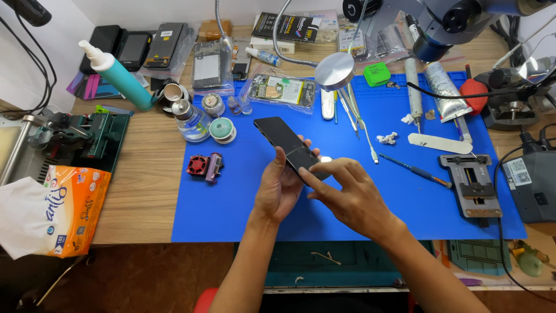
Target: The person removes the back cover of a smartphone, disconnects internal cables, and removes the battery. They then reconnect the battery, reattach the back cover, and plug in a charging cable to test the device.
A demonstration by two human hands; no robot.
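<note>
Slim black glass-fronted smartphone (pixel 289 148) held tilted above blue silicone work mat (pixel 231 203), near its middle. Left hand (pixel 279 188) curled around phone's lower edge, gripping it from below. Right hand (pixel 347 194) loosely open, index fingertip pressing screen's near corner. Best kept steady, light pressure, grip on edges only. Small red fan (pixel 197 165) left of phone; blue-handled screwdriver (pixel 416 170) right.

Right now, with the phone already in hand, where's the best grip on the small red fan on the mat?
Pinch the small red fan across its flat outer sides, coming from above: it lies flat on the blue mat, with a purple cylinder tight against its right side.
</note>
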